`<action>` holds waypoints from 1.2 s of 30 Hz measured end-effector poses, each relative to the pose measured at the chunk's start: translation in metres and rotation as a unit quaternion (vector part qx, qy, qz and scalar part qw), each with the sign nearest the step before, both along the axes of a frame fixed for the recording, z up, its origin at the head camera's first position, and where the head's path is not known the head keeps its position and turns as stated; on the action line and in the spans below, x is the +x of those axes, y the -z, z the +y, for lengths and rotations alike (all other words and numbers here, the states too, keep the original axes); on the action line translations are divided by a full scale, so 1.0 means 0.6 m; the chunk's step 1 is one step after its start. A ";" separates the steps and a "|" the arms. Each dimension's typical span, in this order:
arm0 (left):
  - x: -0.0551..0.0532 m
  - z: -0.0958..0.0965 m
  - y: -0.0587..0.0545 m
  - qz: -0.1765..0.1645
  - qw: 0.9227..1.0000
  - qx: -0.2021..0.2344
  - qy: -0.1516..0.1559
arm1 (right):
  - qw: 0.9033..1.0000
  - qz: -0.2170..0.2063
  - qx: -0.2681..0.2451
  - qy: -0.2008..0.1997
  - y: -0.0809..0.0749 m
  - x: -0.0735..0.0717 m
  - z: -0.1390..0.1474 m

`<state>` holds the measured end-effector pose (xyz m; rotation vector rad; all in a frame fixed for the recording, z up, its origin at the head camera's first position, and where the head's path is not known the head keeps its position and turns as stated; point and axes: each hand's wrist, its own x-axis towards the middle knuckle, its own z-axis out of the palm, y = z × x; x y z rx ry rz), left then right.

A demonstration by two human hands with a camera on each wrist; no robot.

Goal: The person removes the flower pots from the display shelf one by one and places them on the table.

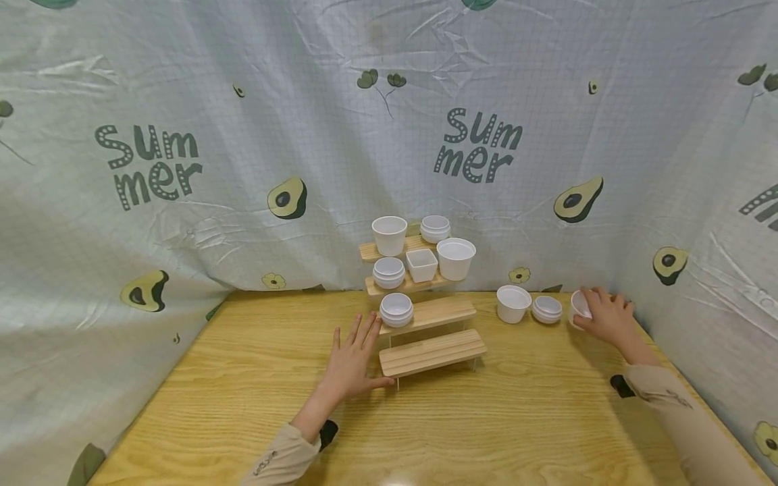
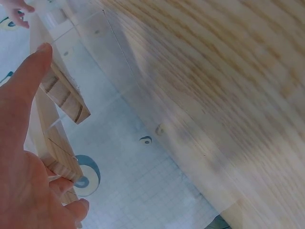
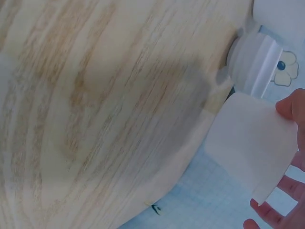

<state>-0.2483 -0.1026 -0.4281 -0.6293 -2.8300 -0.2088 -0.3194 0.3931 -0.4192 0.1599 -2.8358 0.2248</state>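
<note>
A tiered stand of pale wooden shelves [image 1: 433, 354] on clear supports stands mid-table. My left hand [image 1: 349, 364] spreads its fingers along the left ends of the lower shelves; in the left wrist view the thumb [image 2: 35, 67] lies by one wooden shelf end [image 2: 66, 95]. At the table's far right, my right hand [image 1: 610, 320] holds a white plastic cup [image 1: 579, 308] by its rim, thumb on the near side and fingers beyond. That cup [image 3: 252, 143] appears close up in the right wrist view. Left of it sit a low ribbed white pot [image 1: 547, 310] and another white cup [image 1: 513, 304].
On the upper shelves stand a tall white cup [image 1: 390, 236], a square white pot [image 1: 422, 265], a wide white cup [image 1: 456, 260] and several low ribbed pots, one [image 1: 396, 310] on the second-lowest shelf. A printed curtain [image 1: 328, 135] hangs behind the wooden table [image 1: 486, 425].
</note>
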 end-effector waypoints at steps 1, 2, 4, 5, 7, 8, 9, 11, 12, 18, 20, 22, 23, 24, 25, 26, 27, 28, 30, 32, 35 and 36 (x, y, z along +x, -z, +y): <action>0.000 0.000 0.000 0.001 1.000 0.000 0.001 | 1.000 -0.002 -0.001 -0.001 -0.001 -0.001 0.000; 0.001 0.000 -0.001 0.001 1.000 0.000 0.001 | 1.000 -0.004 -0.002 -0.002 -0.001 -0.002 0.001; 0.001 0.000 -0.002 0.000 1.000 0.000 0.001 | 1.000 -0.009 0.001 -0.004 -0.002 -0.003 0.000; 0.002 0.000 -0.002 -0.001 1.000 -0.001 0.001 | 1.000 -0.011 0.002 -0.005 -0.002 -0.004 0.001; 0.002 -0.001 -0.003 -0.002 1.000 -0.001 0.000 | 1.000 -0.015 0.005 -0.006 -0.001 -0.005 0.002; 0.002 -0.001 -0.002 -0.002 1.000 -0.001 0.001 | 1.000 -0.015 0.006 -0.007 0.000 -0.006 0.003; 0.002 -0.001 -0.002 -0.002 1.000 -0.002 0.001 | 1.000 -0.015 0.007 -0.007 0.000 -0.007 0.004; 0.001 -0.002 -0.001 0.000 1.000 -0.003 0.002 | 1.000 -0.015 0.007 -0.006 0.003 -0.010 0.006; 0.001 -0.002 0.000 0.001 1.000 -0.004 0.003 | 1.000 -0.015 0.007 -0.005 0.003 -0.011 0.006; 0.000 -0.002 0.001 0.006 1.000 -0.014 0.000 | 0.999 -0.029 0.013 0.003 0.007 -0.020 0.007; -0.001 -0.002 0.002 0.009 1.000 -0.013 0.000 | 0.999 -0.033 0.018 0.003 0.008 -0.022 0.006; 0.000 -0.002 0.002 0.009 1.000 -0.011 0.000 | 0.999 -0.034 0.027 0.002 0.010 -0.025 0.006; 0.000 -0.002 0.001 0.008 1.000 -0.011 0.000 | 0.999 -0.032 0.030 0.001 0.012 -0.027 0.006; 0.000 -0.003 0.001 0.010 1.000 -0.010 0.000 | 0.999 -0.030 0.034 0.000 0.013 -0.028 0.005; 0.000 -0.003 0.001 0.009 1.000 -0.009 0.000 | 0.999 -0.029 0.039 -0.001 0.014 -0.030 0.005; 0.001 -0.003 0.000 0.008 1.000 -0.010 0.000 | 0.999 -0.028 0.042 -0.002 0.015 -0.031 0.005; 0.001 -0.003 -0.001 0.008 1.000 -0.011 -0.001 | 0.999 -0.027 0.043 -0.002 0.017 -0.032 0.005; 0.002 -0.003 -0.001 0.007 1.000 -0.012 -0.001 | 0.999 -0.027 0.042 -0.002 0.018 -0.033 0.004; 0.002 -0.003 -0.002 0.004 1.000 -0.015 -0.003 | 0.999 -0.027 0.041 -0.002 0.019 -0.035 0.002; 0.003 -0.003 -0.003 0.000 1.000 -0.016 -0.003 | 0.999 -0.031 0.037 -0.001 0.019 -0.037 0.002; 0.002 -0.003 -0.004 -0.005 1.000 -0.014 -0.003 | 0.998 -0.040 0.040 -0.003 0.021 -0.038 0.002; 0.002 -0.003 -0.003 -0.005 1.000 -0.014 -0.003 | 0.998 -0.043 0.042 -0.003 0.021 -0.038 0.002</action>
